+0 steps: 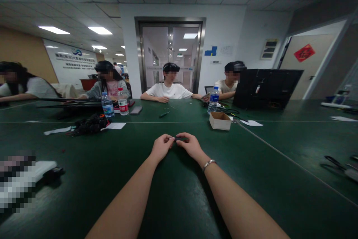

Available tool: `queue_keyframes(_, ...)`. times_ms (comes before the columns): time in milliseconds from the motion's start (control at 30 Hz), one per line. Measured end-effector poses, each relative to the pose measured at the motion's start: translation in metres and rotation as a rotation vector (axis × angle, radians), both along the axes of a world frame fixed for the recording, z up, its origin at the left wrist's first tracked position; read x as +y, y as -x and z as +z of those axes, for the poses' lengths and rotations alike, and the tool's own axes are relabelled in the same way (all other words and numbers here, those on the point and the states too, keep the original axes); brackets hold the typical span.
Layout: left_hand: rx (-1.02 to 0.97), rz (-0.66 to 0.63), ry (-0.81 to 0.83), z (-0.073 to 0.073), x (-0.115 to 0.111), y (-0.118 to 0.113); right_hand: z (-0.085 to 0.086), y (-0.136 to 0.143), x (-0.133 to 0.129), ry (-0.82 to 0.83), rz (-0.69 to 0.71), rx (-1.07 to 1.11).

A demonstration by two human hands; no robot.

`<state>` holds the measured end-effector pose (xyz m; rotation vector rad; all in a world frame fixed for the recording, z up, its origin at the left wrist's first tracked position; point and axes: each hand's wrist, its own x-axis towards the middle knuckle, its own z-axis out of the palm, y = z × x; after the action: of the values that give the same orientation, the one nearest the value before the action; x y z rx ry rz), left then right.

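Observation:
In front of me my left hand (162, 147) and my right hand (192, 145) meet just above the green table (179, 201). Between their fingertips is a small, dark, narrow piece (179, 140), too small to make out in kind. The left thumb and fingers pinch its left end, while the right fingers and thumb close around its right end. A metal bracelet (209, 164) circles the right wrist. Beyond the right hand stands an open white cardboard box (216, 124), and farther off lies a thin green tool (164, 114).
Bottles (123, 101) and a tangle of black cables (91, 124) stand and lie at left. Another bottle (213, 100) rises behind the box. A large black monitor (265, 88) is at back right. Several people, one in a white shirt (167, 91), sit across the table.

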<state>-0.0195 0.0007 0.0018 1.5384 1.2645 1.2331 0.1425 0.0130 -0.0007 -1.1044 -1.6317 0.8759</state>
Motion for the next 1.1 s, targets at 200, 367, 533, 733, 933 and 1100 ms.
queue_keyframes(200, 0.009, -0.040, -0.069, -0.004, 0.003, 0.003, 0.003, 0.000, -0.003, 0.018, 0.006, -0.004)
queue_keyframes(367, 0.000, -0.022, -0.028, -0.002, 0.002, 0.003, 0.001, 0.000, -0.002, -0.014, 0.003, -0.042)
queue_keyframes(533, -0.020, -0.013, -0.008, 0.002, -0.001, 0.002, 0.000, 0.003, -0.004, -0.157, -0.017, -0.133)
queue_keyframes(733, -0.042, 0.006, 0.019, 0.003, 0.001, 0.000, 0.007, 0.005, -0.012, -0.321, -0.031, -0.237)
queue_keyframes(933, -0.009, -0.014, 0.011, 0.000, 0.001, 0.001, 0.014, 0.006, -0.020, -0.362, 0.002, -0.378)
queue_keyframes(1100, 0.131, -0.029, -0.042, 0.002, -0.004, 0.000, 0.020, 0.007, -0.025, -0.363, 0.034, -0.494)
